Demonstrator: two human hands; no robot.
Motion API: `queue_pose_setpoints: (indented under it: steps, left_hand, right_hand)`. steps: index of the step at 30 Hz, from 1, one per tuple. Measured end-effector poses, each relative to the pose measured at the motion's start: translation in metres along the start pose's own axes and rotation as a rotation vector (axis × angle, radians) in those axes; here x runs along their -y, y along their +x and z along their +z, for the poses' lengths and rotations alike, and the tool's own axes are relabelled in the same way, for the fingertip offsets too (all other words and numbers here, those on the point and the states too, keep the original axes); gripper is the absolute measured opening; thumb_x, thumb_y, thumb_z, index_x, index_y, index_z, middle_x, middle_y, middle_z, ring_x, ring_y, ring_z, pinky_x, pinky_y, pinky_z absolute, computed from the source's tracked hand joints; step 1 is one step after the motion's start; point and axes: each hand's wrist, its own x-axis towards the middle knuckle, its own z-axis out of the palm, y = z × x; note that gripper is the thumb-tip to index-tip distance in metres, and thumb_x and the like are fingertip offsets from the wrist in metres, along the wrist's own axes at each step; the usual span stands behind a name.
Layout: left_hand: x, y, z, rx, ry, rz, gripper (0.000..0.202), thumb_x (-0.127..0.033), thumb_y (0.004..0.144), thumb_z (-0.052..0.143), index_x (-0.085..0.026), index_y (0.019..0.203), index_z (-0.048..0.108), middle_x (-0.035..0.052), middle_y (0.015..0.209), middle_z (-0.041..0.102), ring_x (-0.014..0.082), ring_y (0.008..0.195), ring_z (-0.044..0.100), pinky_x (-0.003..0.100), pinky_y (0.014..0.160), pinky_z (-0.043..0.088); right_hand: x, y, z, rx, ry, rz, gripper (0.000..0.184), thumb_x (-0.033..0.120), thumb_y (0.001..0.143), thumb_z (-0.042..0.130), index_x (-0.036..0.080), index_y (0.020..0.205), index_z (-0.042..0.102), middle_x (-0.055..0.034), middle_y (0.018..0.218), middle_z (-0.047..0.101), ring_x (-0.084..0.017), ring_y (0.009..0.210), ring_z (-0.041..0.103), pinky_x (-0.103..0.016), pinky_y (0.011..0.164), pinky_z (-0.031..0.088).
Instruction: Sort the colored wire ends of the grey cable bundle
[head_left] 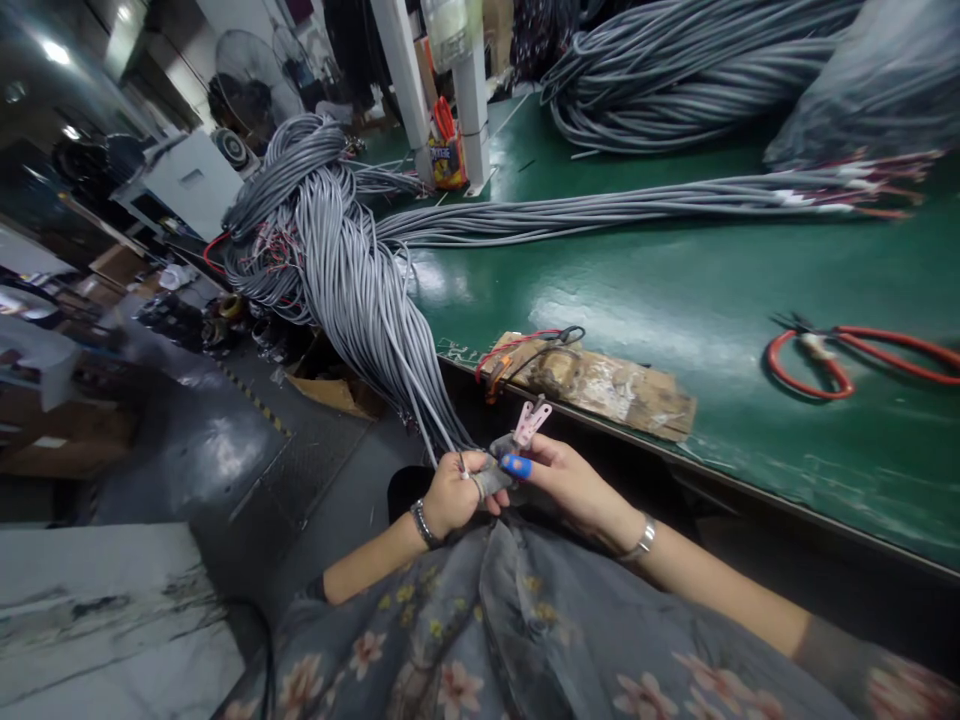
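Note:
My left hand is closed around the end of a grey cable, one of the many that hang off the bench edge. Against it, my right hand is pinched shut, with blue tape around its thumb. A small pink two-legged clip sticks up from the right fingers. Between both hands lies a grey wrapped piece, perhaps cloth. The fingers hide the cable tip and the clip's lower part. The thick grey cable bundle drapes down toward my lap.
On the green bench lie red-handled pliers and a worn wooden board with red and black leads. More grey cables stretch along the back, beside a large coil. A white post stands behind.

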Motion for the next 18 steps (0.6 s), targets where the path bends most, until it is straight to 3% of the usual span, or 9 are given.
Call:
queue_pose_setpoints:
  steps: [4, 10, 15, 18]
  left_hand:
    - [-0.004, -0.001, 0.002, -0.005, 0.014, -0.001, 0.044, -0.057, 0.061, 0.070, -0.014, 0.057, 0.061, 0.0025, 0.049, 0.060, 0.0102, 0.039, 0.052, 0.021, 0.040, 0.039]
    - [0.000, -0.003, 0.004, -0.069, -0.017, 0.026, 0.047, -0.060, 0.062, 0.070, -0.014, 0.056, 0.060, 0.0034, 0.051, 0.061, 0.0107, 0.040, 0.054, 0.022, 0.042, 0.041]
    - [0.006, -0.003, 0.003, -0.118, -0.060, 0.042, 0.047, -0.059, 0.063, 0.070, -0.013, 0.058, 0.061, 0.0038, 0.051, 0.062, 0.0104, 0.040, 0.054, 0.021, 0.042, 0.041]
    - [0.008, -0.003, 0.003, -0.127, -0.062, 0.046, 0.046, -0.059, 0.064, 0.070, -0.013, 0.058, 0.061, 0.0043, 0.052, 0.063, 0.0105, 0.040, 0.054, 0.021, 0.042, 0.041]
  right_hand:
    - [-0.003, 0.002, 0.003, -0.035, -0.026, -0.013, 0.038, 0.052, 0.066, 0.075, 0.018, 0.070, 0.058, 0.0019, 0.054, 0.062, -0.014, 0.052, 0.055, -0.029, 0.058, 0.042]
    - [-0.013, 0.002, -0.001, -0.203, 0.093, 0.028, 0.041, 0.051, 0.056, 0.083, 0.018, 0.068, 0.062, 0.0027, 0.060, 0.061, -0.010, 0.055, 0.051, -0.026, 0.057, 0.040]
    - [-0.008, -0.005, -0.008, -0.115, 0.258, 0.108, 0.039, 0.047, 0.053, 0.085, 0.019, 0.074, 0.068, 0.0020, 0.067, 0.061, -0.010, 0.060, 0.051, -0.025, 0.060, 0.044]
    - [-0.006, -0.007, -0.009, -0.087, 0.248, 0.115, 0.040, 0.046, 0.053, 0.086, 0.019, 0.077, 0.068, 0.0020, 0.068, 0.061, -0.011, 0.061, 0.052, -0.026, 0.061, 0.044]
